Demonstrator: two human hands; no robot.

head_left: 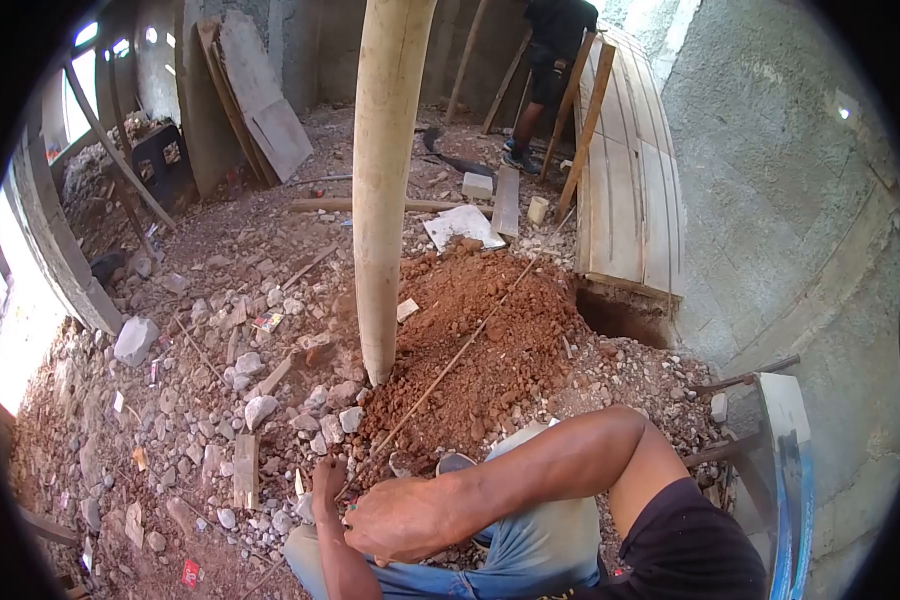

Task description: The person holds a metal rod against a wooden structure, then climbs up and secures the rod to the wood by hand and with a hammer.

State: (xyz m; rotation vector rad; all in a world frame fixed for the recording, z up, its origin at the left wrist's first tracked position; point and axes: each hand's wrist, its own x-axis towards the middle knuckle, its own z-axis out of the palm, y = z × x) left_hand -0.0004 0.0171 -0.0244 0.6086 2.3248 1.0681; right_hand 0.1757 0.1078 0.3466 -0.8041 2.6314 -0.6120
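A thin rod [455, 365] slants over a mound of loose reddish soil [495, 325], its lower end reaching down between my hands. My left hand [329, 477] is closed low over the rubble, beside the rod; what it holds is hidden. Bent across my body, my right arm brings my right hand [398, 520] over my left forearm, its fingers curled round something too hidden to name. My legs in faded jeans [545, 515] are folded beneath. A thick round pole [385, 190] stands just beyond the hands, its lower end at the soil's edge.
Stones and rubble [210, 370] cover the ground. A dark pit [622, 315] opens by wooden panels [625, 190] and the right wall [780, 200]. Another person [550, 60] stands behind, near propped planks. Boards [260, 95] lean at back left. A blue-marked frame [792, 480] stands close at right.
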